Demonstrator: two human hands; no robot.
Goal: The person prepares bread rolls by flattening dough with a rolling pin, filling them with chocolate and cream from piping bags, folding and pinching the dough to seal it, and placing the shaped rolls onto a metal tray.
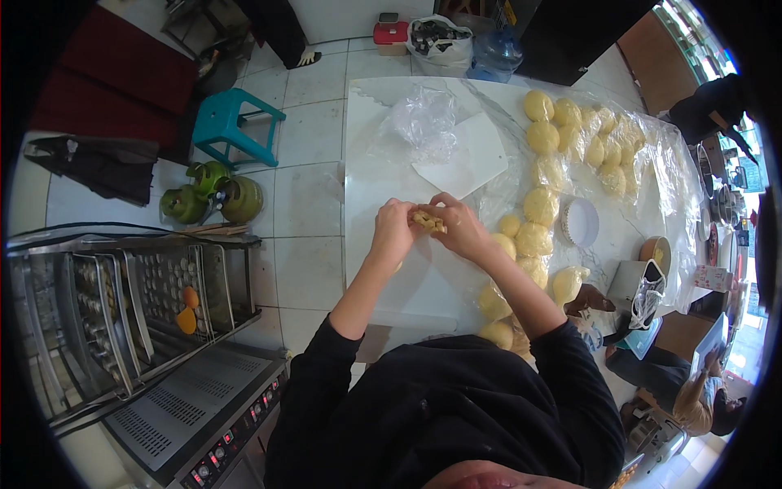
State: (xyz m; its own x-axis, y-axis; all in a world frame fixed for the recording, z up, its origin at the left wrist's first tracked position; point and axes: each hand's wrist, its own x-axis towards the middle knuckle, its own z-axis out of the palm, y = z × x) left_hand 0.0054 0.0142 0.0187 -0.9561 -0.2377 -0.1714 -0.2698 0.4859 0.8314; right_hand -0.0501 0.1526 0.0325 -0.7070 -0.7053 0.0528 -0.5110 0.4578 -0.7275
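Note:
Over the white marble-look table (366, 297), a small lumpy piece of yellowish dough (428, 221) is pinched between my two hands. My left hand (394, 228) has its fingers closed on the near-left end of the piece. From the other side, my right hand (458, 228) grips it with bent fingers. Part of the dough is hidden behind the fingers. Just beyond the hands lie a flat white board (472, 159) and crumpled clear plastic (422, 122). Several yellow dough balls (541, 205) rest to the right of my right forearm, some under clear plastic.
A round white fluted mould (580, 222), a bowl (655, 253) and a metal box (635, 285) stand on the right. Left of the table are a teal stool (236, 126), green gas cylinders (240, 200), a tray rack (175, 285) and an oven (195, 407). Other people are nearby.

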